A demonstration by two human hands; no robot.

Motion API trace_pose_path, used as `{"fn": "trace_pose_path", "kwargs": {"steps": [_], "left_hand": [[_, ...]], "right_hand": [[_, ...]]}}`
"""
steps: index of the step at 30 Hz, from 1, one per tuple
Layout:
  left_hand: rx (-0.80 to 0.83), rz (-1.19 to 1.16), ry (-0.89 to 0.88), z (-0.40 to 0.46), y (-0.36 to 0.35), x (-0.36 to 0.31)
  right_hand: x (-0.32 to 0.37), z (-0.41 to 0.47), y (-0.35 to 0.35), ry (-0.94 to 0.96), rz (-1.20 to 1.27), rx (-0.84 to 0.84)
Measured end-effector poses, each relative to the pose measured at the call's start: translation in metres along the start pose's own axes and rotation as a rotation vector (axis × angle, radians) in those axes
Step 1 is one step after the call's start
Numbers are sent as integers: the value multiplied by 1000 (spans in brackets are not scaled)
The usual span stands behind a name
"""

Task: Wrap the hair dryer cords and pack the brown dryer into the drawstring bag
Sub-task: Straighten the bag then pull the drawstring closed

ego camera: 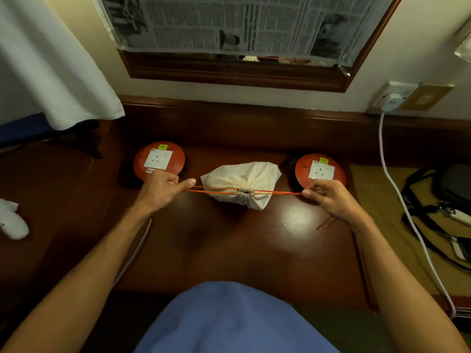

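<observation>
From the head camera, a cream cloth drawstring bag [242, 183] lies bulging on the dark polished wooden bench [229, 238], its mouth gathered almost closed and facing the person. Thin orange drawstrings [214, 190] run taut out of both sides of the mouth. The left hand [160, 189] pinches the left ends with curled fingers; the right hand [328, 197] pinches the right ends likewise. Two round red socket reels [159, 160] sit behind the hands, one either side of the bag. A white cable [397, 197] hangs from a wall plug.
</observation>
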State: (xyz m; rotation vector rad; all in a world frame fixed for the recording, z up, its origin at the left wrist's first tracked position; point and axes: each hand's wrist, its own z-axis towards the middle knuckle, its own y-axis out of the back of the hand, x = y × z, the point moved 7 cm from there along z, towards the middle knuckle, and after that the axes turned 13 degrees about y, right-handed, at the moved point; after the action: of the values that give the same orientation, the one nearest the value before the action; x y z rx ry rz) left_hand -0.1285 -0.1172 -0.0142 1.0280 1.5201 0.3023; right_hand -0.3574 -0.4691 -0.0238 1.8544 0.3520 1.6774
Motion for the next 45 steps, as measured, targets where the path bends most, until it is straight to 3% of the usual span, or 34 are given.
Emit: {"fn": "trace_pose_path", "kwargs": {"steps": [4,7,9,17,23,28,31,34,38,41,44,45], "left_hand": [[117,-23,84,4,-1,11],[421,-68,172,-12,-16,28],[533,-39,179,-29,-26,39],[500,129,95,-25,-48,27],[684,464,-5,2,-69,-16],[837,611,29,44,-98,-19],[830,592,27,67,-114,-31],[760,517,30,88,-127,-48],[473,428,43,112,-136,-52],[360,253,106,108,-143,-35],[145,1,276,79,-147,-3],[85,13,306,61,-153,6]], "right_hand": [[2,-9,0,-25,62,32],[9,-25,-3,-72,138,152],[13,-40,-10,-125,173,261],[2,-24,-34,-311,148,509],[12,24,-42,-300,-63,822],[9,83,-50,-279,-259,888],[8,116,-65,-263,-211,829],[-3,148,-79,-218,-164,607],[-29,166,-101,-122,-271,288],[-43,146,-113,-118,-395,112],[-32,107,-120,-56,-537,-112],[-28,91,-130,-57,-535,-132]]}}
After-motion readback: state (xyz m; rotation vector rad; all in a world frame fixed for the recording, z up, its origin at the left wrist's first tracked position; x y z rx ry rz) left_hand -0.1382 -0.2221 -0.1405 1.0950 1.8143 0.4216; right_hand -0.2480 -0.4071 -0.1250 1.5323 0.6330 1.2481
